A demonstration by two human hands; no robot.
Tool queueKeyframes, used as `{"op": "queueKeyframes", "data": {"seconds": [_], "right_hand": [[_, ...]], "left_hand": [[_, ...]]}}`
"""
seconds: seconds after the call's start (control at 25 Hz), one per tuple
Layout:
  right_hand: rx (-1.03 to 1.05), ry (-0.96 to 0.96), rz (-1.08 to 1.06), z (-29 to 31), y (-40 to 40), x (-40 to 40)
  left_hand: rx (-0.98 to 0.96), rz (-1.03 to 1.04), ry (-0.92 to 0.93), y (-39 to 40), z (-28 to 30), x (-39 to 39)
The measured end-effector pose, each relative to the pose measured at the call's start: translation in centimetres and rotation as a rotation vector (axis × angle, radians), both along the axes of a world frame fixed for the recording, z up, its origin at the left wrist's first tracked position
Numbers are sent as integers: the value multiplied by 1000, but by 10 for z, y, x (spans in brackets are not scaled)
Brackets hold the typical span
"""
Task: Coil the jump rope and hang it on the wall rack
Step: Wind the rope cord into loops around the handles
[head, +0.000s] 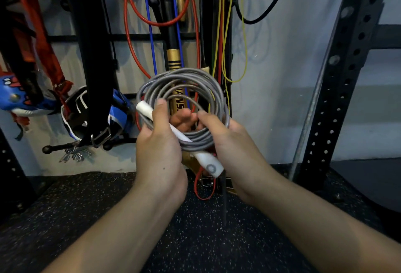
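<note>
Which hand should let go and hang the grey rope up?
Probably the right hand: it grips the coiled grey rope itself on the side nearer the hanging ropes. The left hand clamps the white handles against the coil.

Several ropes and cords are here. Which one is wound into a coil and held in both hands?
The grey jump rope with white handles. The red, blue and yellow cords hang loose behind it.

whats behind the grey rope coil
Through the grey rope coil a gold and black handle shows, with red, blue and yellow ropes hanging. Both hands cover the rest.
</note>
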State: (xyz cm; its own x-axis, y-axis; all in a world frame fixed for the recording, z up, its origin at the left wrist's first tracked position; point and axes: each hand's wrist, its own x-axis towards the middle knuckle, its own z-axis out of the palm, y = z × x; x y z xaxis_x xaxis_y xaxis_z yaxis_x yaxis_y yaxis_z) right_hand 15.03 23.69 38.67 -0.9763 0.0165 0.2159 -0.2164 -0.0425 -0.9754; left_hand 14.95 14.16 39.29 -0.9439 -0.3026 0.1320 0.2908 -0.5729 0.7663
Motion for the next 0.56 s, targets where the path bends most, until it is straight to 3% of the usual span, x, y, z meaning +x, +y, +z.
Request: {"op": "queueKeyframes", "data": {"seconds": [0.16, 0.36, 0.44, 0.56], "right_hand": [[-6, -4, -6, -4, -10, 10], [-34, 56, -38, 6, 2, 2], [81, 97, -25, 15, 16, -3], [443, 222, -21, 32, 42, -11]], "left_hand": [[-60, 55, -19, 3, -3, -1], [-127, -94, 36, -6, -5, -5], [-165, -207, 90, -18, -2, -9], [-343, -267, 158, -45, 10, -19]]}}
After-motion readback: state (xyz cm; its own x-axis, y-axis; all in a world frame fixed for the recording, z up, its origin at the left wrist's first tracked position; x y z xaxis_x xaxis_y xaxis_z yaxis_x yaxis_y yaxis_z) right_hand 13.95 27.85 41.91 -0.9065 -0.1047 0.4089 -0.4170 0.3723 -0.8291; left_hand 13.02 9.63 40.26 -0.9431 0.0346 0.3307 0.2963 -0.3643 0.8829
